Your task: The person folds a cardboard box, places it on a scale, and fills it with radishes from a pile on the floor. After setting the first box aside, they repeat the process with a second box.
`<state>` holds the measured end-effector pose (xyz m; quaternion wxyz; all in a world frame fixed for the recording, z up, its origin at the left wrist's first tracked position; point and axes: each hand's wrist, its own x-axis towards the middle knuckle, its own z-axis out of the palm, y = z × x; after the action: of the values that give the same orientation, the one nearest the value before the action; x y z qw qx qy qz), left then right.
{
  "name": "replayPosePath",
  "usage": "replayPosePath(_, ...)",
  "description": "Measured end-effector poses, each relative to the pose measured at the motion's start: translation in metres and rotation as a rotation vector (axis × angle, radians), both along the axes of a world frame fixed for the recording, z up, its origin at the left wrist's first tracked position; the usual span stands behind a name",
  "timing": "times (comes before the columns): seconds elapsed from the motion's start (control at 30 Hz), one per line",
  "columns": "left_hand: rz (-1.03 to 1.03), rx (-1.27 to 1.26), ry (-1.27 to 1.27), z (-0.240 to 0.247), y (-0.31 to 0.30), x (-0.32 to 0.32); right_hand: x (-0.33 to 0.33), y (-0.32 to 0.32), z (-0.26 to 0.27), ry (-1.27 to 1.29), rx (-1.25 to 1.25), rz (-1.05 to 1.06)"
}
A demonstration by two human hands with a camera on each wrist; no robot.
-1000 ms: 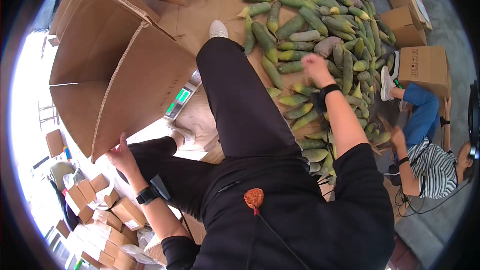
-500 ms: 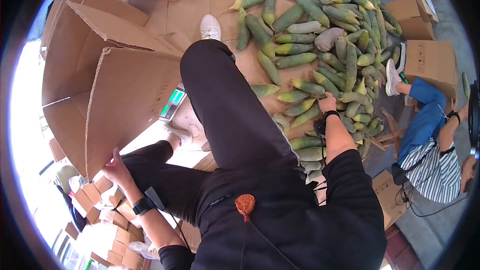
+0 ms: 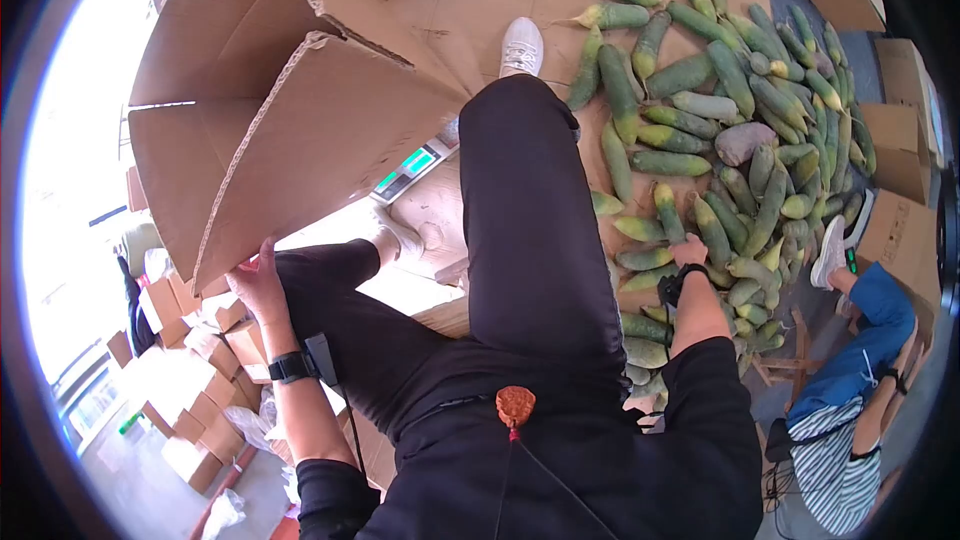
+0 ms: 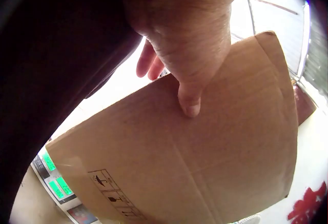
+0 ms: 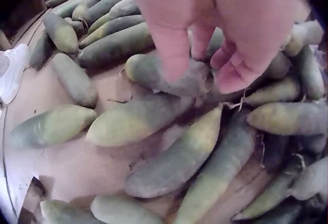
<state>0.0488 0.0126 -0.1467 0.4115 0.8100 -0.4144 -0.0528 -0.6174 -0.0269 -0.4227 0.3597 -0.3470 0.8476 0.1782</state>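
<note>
My left hand [image 3: 262,285] holds the near edge of a large open cardboard box [image 3: 330,130]. In the left wrist view the thumb [image 4: 190,103] lies on the outer wall, with the other fingers behind the edge. At the near side of a heap of green radishes [image 3: 770,180], my right hand [image 3: 690,252] pinches the end of one green radish [image 3: 668,210]. Thumb and fingers close round its darker end in the right wrist view, the pale tip of that radish [image 5: 136,69] pointing away to the left. More radishes lie close around this hand.
A scale [image 3: 410,172] with green lit displays stands beside the box, partly covered by it. My bent leg [image 3: 535,210] rises between box and heap. Another person [image 3: 850,370] sits at the right near cartons [image 3: 895,235]. Small boxes [image 3: 205,410] are piled lower left.
My right hand has come down to the near side of the heap and taken hold of a radish, turning it. The left hand keeps its hold on the box. The head view has shifted.
</note>
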Motion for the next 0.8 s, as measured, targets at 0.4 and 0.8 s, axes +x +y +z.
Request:
replayPosePath(0.4, 0.043, 0.02, 0.004, 0.007, -0.004, -0.009, 0.044, -0.016, -0.041, -0.174, -0.317, -0.704)
replayPosePath(0.8, 0.004, -0.071, 0.134, 0.0, 0.0, -0.004, 0.056, -0.014, -0.006, -0.814, -0.306, -1.262)
